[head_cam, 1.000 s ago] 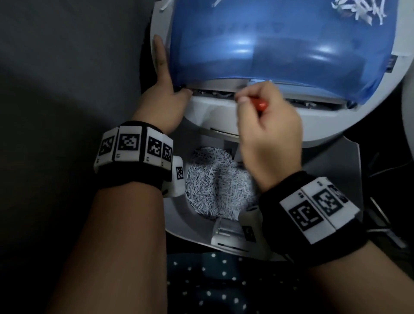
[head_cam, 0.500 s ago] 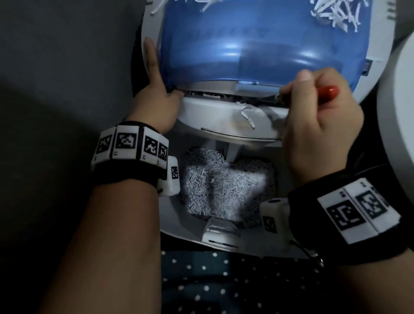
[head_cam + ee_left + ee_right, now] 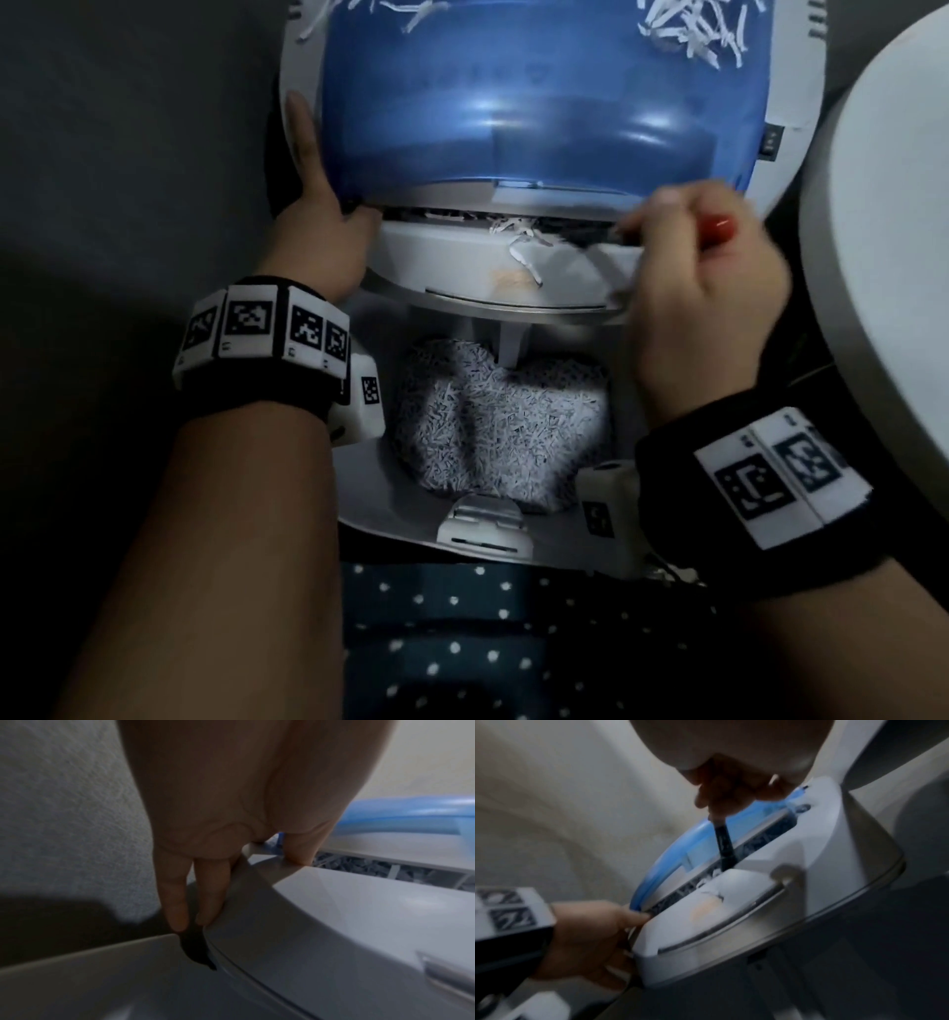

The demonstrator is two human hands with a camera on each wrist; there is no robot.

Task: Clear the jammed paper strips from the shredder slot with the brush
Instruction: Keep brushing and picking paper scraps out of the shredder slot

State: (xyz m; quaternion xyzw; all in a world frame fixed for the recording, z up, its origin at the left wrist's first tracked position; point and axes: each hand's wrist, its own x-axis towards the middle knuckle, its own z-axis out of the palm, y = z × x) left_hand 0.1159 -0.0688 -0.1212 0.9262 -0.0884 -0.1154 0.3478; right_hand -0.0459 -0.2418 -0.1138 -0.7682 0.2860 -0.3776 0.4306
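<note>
Our right hand point(image 3: 703, 288) grips the red-handled black brush point(image 3: 723, 843), dipped into the long shredder slot point(image 3: 493, 218) running leftward toward our flat-fingered left hand point(image 3: 318, 216) bracing the grey shredder head point(image 3: 359, 923).

Shredder slot point(image 3: 462, 215) narrow under overhanging blue cover point(image 3: 539, 97), paper strips point(image 3: 518, 234) clogging its centre, left hand point(image 3: 318, 226) blocking 9 o'clock end, right hand point(image 3: 703, 288) with brush point(image 3: 723, 843) occupying 3 o'clock end

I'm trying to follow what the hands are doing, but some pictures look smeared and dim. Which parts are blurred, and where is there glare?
Head view: dim overall, the right hand motion-smeared, bright glare streaks on the blue cover. Right wrist view: soft throughout, though the dark brush reads clearly at the slot. Left wrist view: the left hand fills the frame, slightly out of focus, with a dark shadow on the wall.
</note>
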